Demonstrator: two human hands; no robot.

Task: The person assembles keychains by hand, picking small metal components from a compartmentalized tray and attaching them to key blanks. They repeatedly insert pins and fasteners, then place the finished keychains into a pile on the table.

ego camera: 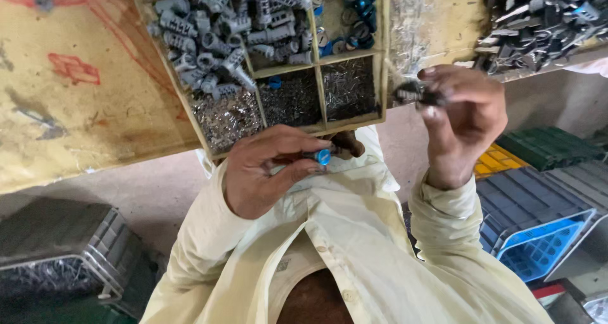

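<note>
My left hand (266, 169) pinches a small round blue cap (323, 156) between thumb and fingers, just below the front edge of a wooden compartment tray (315, 64). My right hand (459, 121) is raised at the tray's right corner and grips a small dark metal part (415, 94) at its fingertips. The two hands are apart, with the tray's front corner between them.
The tray holds grey ribbed plastic pieces (215, 36), blue and black round caps (348, 10) and small metal pins (348, 86). A heap of dark parts (544, 20) lies at the far right of the worn bench (76, 102). Plastic crates (538, 216) stand on the floor at right, and a dark crate (57, 248) at left.
</note>
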